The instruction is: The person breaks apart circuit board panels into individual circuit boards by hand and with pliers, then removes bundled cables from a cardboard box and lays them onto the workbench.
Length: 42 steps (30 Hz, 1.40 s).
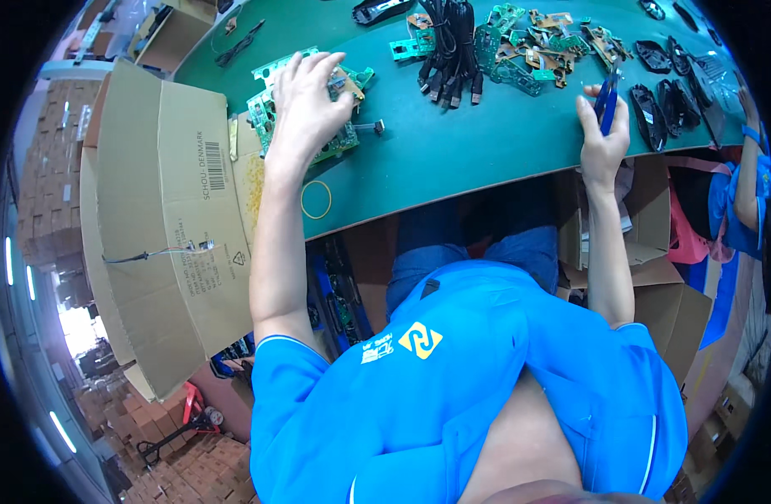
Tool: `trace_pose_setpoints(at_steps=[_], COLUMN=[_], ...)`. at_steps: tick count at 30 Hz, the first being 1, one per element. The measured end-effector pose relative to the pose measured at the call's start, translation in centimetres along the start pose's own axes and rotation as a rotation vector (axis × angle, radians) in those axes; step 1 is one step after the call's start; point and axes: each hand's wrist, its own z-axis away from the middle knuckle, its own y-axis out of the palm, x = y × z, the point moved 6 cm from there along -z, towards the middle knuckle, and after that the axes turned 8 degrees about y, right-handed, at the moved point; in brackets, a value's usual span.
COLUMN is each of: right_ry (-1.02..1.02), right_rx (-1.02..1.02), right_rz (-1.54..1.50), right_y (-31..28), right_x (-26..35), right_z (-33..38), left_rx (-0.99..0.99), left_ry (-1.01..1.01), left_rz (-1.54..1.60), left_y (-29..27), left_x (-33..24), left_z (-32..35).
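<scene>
My left hand (306,105) is over a stack of green circuit boards (264,113) at the left of the table. Its fingers are spread and the thumb is apart; what lies under the palm is hidden. A small brown board (349,86) shows beside the thumb. From the stack's right side a short dark cable with a plug (370,128) sticks out. My right hand (605,143) is closed around blue-handled cutting pliers (606,105), held above the table's front edge with the tip pointing away from me.
A bundle of black cables (453,50) lies at the table's far middle, beside a heap of small boards (532,46). Black plastic shells (650,118) are at right. A yellow rubber band (316,200) is near the edge, by an open carton (163,210). Another person's arm (747,168) shows far right.
</scene>
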Motion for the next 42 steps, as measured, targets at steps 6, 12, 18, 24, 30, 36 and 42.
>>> trace_pose_setpoints(at_steps=[6,12,18,24,30,36,42], right_ry=[-0.086,-0.108,-0.031,-0.049,-0.007,-0.037,-0.091], right_rx=[-0.003,-0.01,-0.068,-0.037,-0.012,0.002,0.021], right_rz=[-0.04,-0.246,-0.297,-0.309,-0.357,-0.203,-0.146], right_y=[0.2,0.4,-0.9,-0.3,-0.1,-0.5,0.4], right_x=[0.6,-0.3,-0.6,-0.6,-1.3,-1.0,-0.3], right_z=[1.6,1.8,1.4,1.2,1.3,1.3,1.4], left_rx=[0.361,0.298,0.133,-0.041,-0.041,0.334,0.301], left_ry=[0.041,-0.091,0.186,0.328,0.222,-0.092,0.352], left_rz=[-0.032,0.29,0.581,0.337,0.364,0.156,-0.34], left_y=[1.1,-3.1,-1.8,3.5,-0.8,-0.9,4.1], left_x=[0.1,-2.2,-13.6,-16.5,-9.5,0.7,0.6], left_z=[-1.4,-3.4,-7.5,-11.9,-9.1,-4.3,-3.1])
